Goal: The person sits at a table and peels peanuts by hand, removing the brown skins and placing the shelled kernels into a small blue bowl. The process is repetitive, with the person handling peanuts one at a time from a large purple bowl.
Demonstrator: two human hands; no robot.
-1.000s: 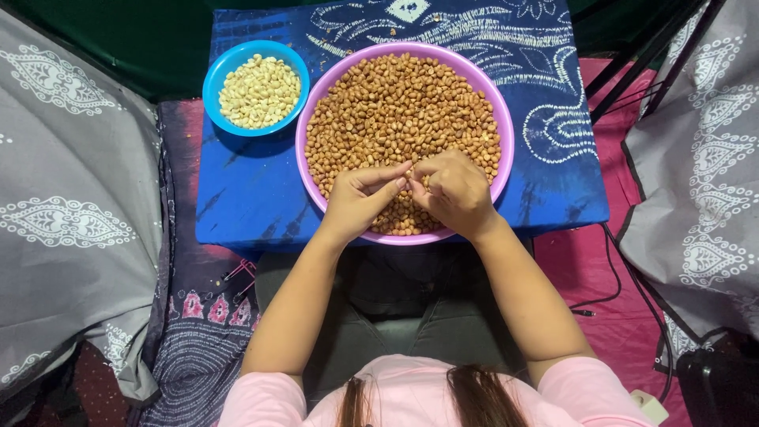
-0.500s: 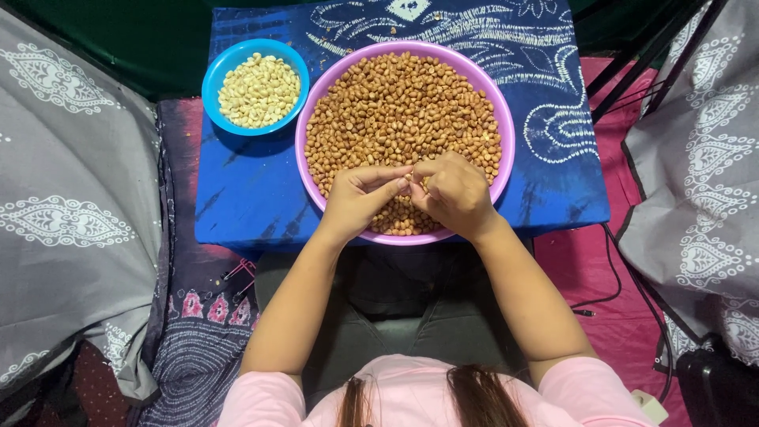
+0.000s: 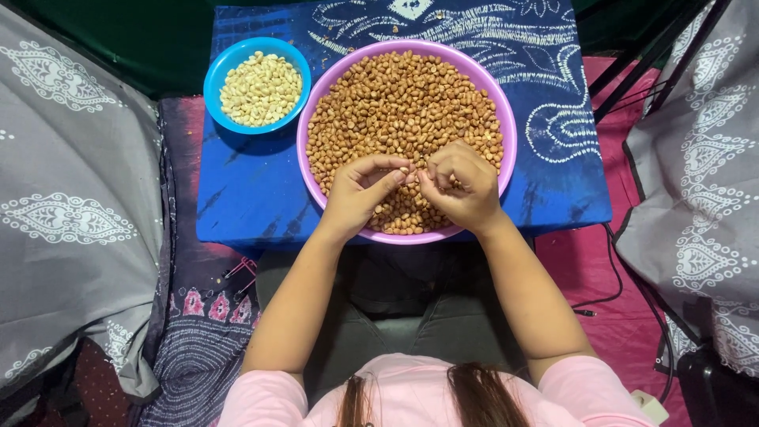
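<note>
Head cam, looking straight down: both hands meet over the near side of the pink bowl (image 3: 506, 119), centre of the frame, which is full of brown-skinned peanuts (image 3: 403, 99). The left hand (image 3: 360, 190) and right hand (image 3: 462, 186) have their fingertips pinched together on one peanut (image 3: 410, 172) between them. Upper left on the blue cloth (image 3: 245, 198) sits a blue bowl (image 3: 217, 71) of pale peeled peanuts (image 3: 261, 88).

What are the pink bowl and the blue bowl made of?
The pink bowl looks like plastic: one bright even colour, a thin smooth rim. The blue bowl seems plastic too, with a slight shine on its rim. I cannot be fully sure from a picture.
</note>
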